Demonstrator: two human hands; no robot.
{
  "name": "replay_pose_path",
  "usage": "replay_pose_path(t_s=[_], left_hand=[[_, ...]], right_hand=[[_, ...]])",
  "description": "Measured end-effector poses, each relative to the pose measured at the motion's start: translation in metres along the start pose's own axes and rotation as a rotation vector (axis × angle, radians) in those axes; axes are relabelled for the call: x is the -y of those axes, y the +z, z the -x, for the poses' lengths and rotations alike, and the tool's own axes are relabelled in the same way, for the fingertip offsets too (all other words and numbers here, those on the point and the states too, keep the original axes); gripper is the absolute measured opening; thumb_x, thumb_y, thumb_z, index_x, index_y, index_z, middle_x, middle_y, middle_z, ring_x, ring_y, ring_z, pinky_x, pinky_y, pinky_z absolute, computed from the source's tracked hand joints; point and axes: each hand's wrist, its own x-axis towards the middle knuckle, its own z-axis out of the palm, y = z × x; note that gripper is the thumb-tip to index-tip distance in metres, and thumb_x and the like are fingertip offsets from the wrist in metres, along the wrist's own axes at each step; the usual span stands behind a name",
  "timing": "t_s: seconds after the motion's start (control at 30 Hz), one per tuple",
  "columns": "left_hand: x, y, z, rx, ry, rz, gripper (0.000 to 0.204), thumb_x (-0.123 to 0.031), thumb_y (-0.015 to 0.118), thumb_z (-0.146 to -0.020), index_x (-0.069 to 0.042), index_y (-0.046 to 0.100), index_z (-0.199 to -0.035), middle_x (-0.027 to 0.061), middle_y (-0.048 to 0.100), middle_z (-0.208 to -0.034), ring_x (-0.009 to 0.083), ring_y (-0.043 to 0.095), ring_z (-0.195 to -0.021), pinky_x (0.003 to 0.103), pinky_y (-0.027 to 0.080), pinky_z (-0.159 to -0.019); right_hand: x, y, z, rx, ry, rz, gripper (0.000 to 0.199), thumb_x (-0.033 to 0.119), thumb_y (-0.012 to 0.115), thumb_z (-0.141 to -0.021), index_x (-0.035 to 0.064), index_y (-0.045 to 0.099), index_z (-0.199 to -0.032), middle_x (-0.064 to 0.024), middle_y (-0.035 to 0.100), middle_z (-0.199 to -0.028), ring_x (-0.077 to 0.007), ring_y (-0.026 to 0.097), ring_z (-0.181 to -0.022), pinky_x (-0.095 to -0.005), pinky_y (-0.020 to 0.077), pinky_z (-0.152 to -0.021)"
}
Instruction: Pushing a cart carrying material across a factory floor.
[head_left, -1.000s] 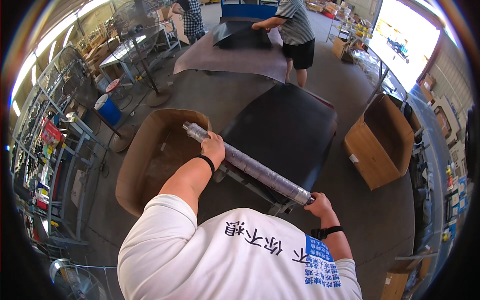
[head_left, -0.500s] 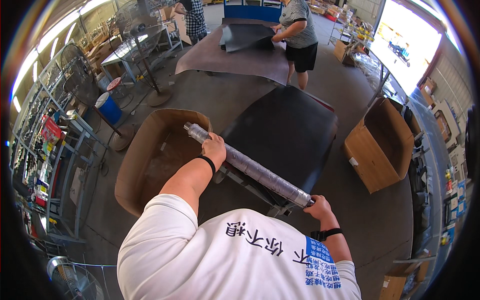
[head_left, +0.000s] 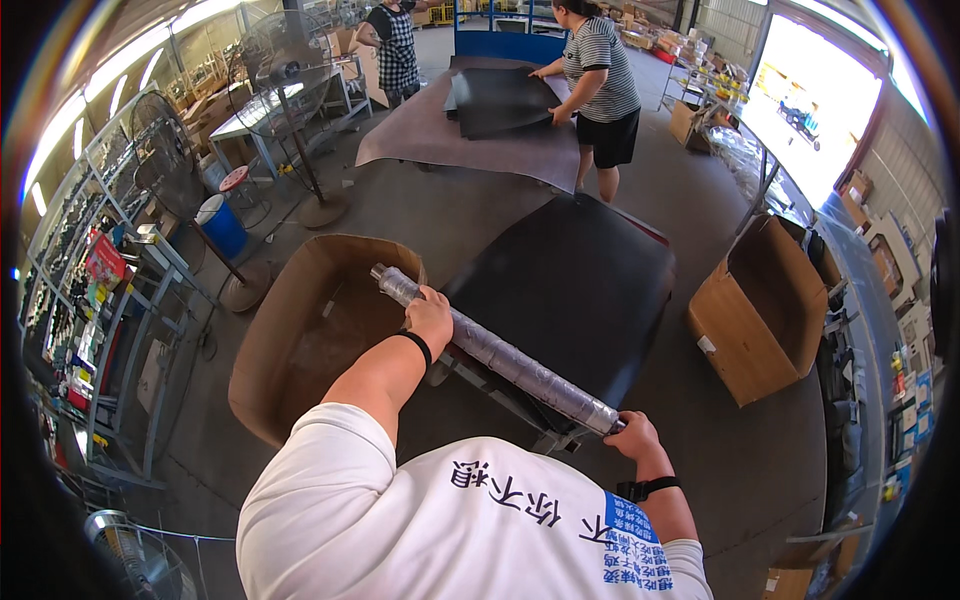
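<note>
Film-wrapped roll (head_left: 510, 360) being steadied, gripped by curled left hand (head_left: 430, 319) and curled right hand (head_left: 635, 437); coordinated two-handed movement seems required.

Brown carton (head_left: 300, 340): open-topped, just left of the left fingers (head_left: 433, 294)
Second carton (head_left: 738, 357): open, well right of the right fingers (head_left: 627, 421)
Blue drum (head_left: 224, 232): beyond and left of the left fingers; red-topped stool (head_left: 233, 178) behind it
Pedestal fan (head_left: 165, 150): farther left of those fingers
Far table (head_left: 430, 145): brown-covered, well beyond both hands' fingers
Striped-shirt co-worker (head_left: 603, 85): beside that table, hands on black sheet (head_left: 505, 102)
Doorway (head_left: 815, 95): bright, far beyond right fingers
</note>
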Motion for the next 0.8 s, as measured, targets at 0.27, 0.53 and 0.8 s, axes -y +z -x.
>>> replay_pose_path(t_s=[0.27, 0.53, 0.8], left_hand=[[-0.0015, -0.0065, 0.0017, 0.033, -0.002, -0.030, 0.069, -0.021, 0.064, -0.088, -0.002, 0.034, -0.148, 0.0246, 0.025, -0.156, 0.0427, 0.061, -0.110, 0.047, 0.054, -0.085], [-0.0025, -0.0068, 0.0031, 0.010, -0.004, -0.016, 0.075, -0.022, 0.068, -0.085, -0.002, 0.033, -0.148, 0.0260, 0.026, -0.154, 0.0422, 0.061, -0.113, 0.047, 0.056, -0.085], [-0.0020, -0.0021, -0.0010, -0.002, -0.001, 0.001, 0.074, -0.022, 0.069, -0.084, -0.003, 0.035, -0.147, 0.0251, 0.027, -0.154, 0.0420, 0.060, -0.114, 0.047, 0.055, -0.086]], right_hand=[[-0.0047, 0.0037, -0.0037, -0.011, -0.014, -0.016, 0.063, 0.028, 0.081, -0.061, 0.0131, 0.068, -0.121, -0.0130, 0.061, -0.124, -0.0293, 0.059, -0.117, -0.0358, 0.0478, -0.101], [-0.0015, 0.0012, -0.0009, -0.017, -0.014, -0.022, 0.067, 0.028, 0.085, -0.059, 0.0093, 0.068, -0.121, -0.0153, 0.062, -0.125, -0.0312, 0.059, -0.117, -0.0369, 0.0468, -0.102], [-0.0007, 0.0000, -0.0010, 0.010, 0.003, -0.031, 0.067, 0.027, 0.086, -0.059, 0.0096, 0.068, -0.121, -0.0148, 0.060, -0.127, -0.0309, 0.057, -0.120, -0.0368, 0.0457, -0.104]])
